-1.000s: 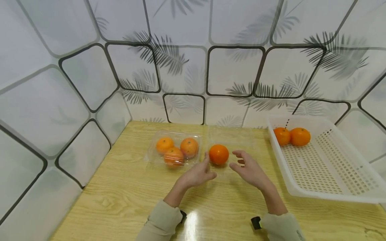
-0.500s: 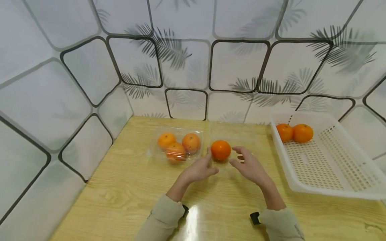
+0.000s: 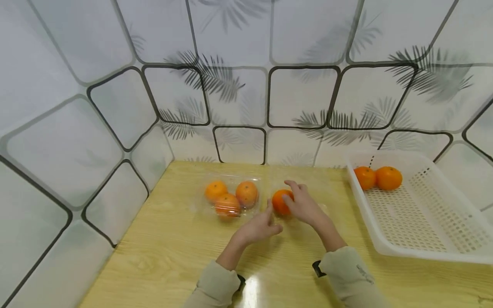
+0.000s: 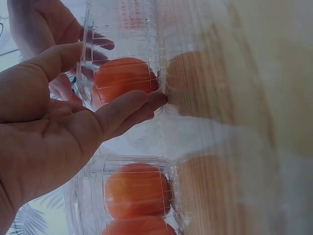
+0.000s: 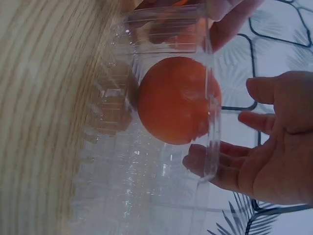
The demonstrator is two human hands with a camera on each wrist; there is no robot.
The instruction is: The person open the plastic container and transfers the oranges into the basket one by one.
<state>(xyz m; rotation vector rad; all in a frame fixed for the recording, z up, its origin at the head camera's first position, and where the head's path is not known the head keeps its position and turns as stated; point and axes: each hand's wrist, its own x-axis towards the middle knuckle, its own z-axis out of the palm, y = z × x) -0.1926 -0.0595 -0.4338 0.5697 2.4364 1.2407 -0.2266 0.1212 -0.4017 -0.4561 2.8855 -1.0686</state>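
Note:
A clear plastic fruit box (image 5: 161, 36) with a single orange (image 3: 279, 203) in it stands between my hands. My left hand (image 3: 256, 231) lies along the box's left side. Its fingers are straight against the outer wall, and its thumb reaches toward the front rim in the left wrist view. My right hand (image 3: 308, 211) is over the box's open top, partly covering the orange in the head view. Its fingers and thumb are spread at the orange, with fingertips close to the fruit and the thumb apart from it in the right wrist view.
Left of my left hand sits another clear box holding three oranges (image 3: 227, 205). At the right, a white perforated basket (image 3: 379, 239) holds two oranges (image 3: 388, 178) in its far left corner. Patterned panels (image 3: 304, 98) rise behind the wooden table (image 3: 173, 265).
My right hand has moved left and forward, from beside the orange to over it. The left hand stays at the box's side. The head view has shifted slightly.

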